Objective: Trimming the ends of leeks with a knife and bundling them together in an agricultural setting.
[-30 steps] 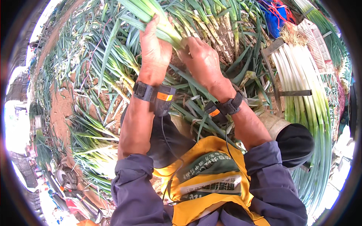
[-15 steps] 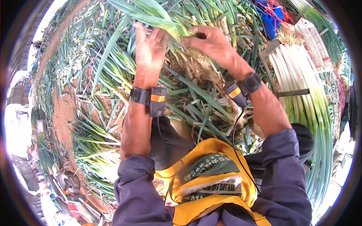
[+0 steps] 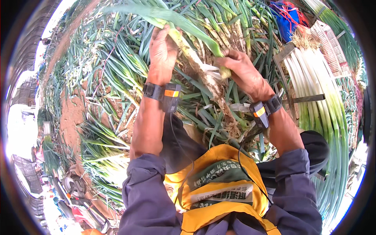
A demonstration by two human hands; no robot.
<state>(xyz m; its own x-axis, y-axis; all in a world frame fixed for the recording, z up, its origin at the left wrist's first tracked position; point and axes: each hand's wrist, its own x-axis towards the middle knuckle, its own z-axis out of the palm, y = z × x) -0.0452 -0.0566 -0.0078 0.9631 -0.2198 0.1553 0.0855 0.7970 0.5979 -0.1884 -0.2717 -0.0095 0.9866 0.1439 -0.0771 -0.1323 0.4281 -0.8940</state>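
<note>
the ground [image 3: 71, 121] around me shows brown soil at my left, with green onions [image 3: 103, 158] lying on it in heaps. loose leaves [image 3: 201, 117] litter it in front of me. at my right, a metal rack [image 3: 309, 98] holds a bundle of clean white stalks [image 3: 307, 74], their roots [image 3: 304, 41] pointing away from me.

Bright daylight (white glare at both sides).

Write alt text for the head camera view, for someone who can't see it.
A person's left-hand grip holds a soil-stained green onion, while the right-hand grip holds a long green leaf beside it. More green onions lie around, with a neat white-stemmed bundle at the right.
</note>
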